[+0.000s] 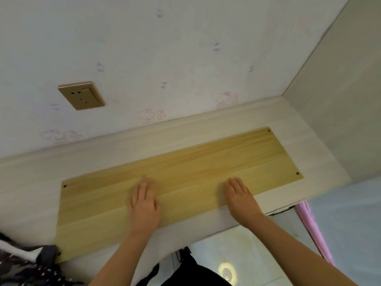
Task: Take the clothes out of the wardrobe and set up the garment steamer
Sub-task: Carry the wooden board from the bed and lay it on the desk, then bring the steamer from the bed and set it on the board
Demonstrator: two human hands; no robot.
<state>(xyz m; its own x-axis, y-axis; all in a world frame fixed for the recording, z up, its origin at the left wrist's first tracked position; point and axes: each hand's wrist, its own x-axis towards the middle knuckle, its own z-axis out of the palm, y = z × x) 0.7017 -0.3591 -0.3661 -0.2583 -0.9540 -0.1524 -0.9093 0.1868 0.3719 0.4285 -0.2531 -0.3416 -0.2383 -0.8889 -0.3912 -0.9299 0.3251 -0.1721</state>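
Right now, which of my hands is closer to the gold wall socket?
Left. Your left hand rests flat on the wooden board, below and right of the gold wall socket. Your right hand lies flat farther right along the same board.

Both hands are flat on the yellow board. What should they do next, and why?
Probably lift both hands off. The left hand and right hand lie flat on the wooden board holding nothing, and no steamer shows yet, though a wall socket is near.
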